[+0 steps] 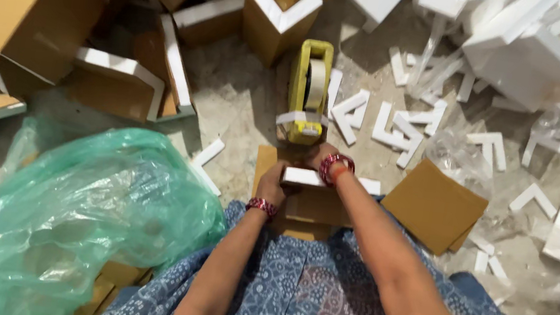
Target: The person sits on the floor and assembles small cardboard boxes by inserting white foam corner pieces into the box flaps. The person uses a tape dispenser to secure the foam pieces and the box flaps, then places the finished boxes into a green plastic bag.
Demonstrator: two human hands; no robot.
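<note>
Head-cam view looking down at a concrete floor (244, 103) strewn w/ packing scraps. Largest item: a crumpled, see-through green plastic bag (73, 217) filling the near left, just beside the person's blue patterned fabric lap (305, 303). Far left: stacked brown cardboard corner boxes w/ white foam edging (35, 6). Far right: white foam slabs (541, 61) and clear plastic wrap, w/ many small white L-shaped foam pieces (405, 126) scattered btwn them and centre. A flat brown cardboard square (434, 205) lies right of the hands, near the right forearm. Centre, just beyond the hands: a yellow tape dispenser w/ a roll of pale tape (309, 90), upright on the floor. Directly in front of the lap, a small brown cardboard piece w/ a white foam strip on top (308, 189) rests on the floor. Left hand (271, 185) closed on its left end; right hand (323, 157) curled over its far edge, close to the dispenser's base, fingers mostly hidden, so exact grip can't be told. Both wrists wear red bangles (335, 168).
</note>
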